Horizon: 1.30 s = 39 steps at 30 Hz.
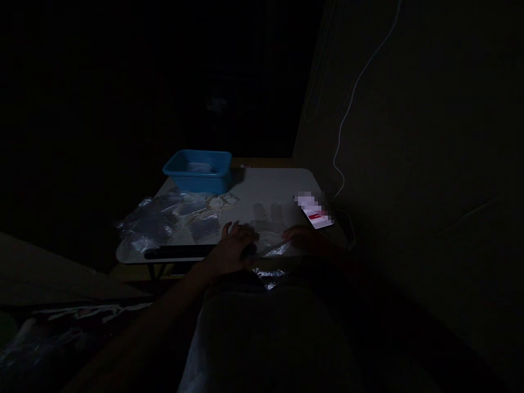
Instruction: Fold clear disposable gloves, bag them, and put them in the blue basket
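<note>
The scene is very dark. My left hand (234, 245) rests near the front edge of a small white table (266, 188), fingers curled down onto a clear plastic bag (272, 242). My right hand (303, 237) lies on the same bag's right side, fingers bent. A long dark bar-shaped tool (180, 251) lies along the table's front edge, just left of my left hand.
A blue plastic tub (198, 170) stands at the table's back left. Several clear plastic bags (164, 218) are spread over the left half. A lit phone (314, 210) lies at the right edge. A white cable (347, 109) hangs down the wall on the right.
</note>
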Each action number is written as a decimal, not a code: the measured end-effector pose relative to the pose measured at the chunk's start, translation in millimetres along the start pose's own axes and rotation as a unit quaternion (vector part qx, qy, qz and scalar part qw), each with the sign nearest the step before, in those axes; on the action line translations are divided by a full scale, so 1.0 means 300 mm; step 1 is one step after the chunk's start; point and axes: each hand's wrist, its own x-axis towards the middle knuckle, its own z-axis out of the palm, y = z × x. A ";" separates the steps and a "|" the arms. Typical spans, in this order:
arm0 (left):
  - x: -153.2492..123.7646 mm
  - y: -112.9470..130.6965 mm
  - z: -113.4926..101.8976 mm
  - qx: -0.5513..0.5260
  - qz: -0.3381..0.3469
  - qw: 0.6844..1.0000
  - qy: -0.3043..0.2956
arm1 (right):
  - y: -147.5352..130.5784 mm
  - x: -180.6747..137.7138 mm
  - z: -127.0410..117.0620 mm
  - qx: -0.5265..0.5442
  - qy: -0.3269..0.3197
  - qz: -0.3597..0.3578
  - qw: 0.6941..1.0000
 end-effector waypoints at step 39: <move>0.052 -0.027 0.055 0.058 -0.131 0.989 0.023 | -0.031 0.013 0.006 -0.015 -0.009 0.016 1.000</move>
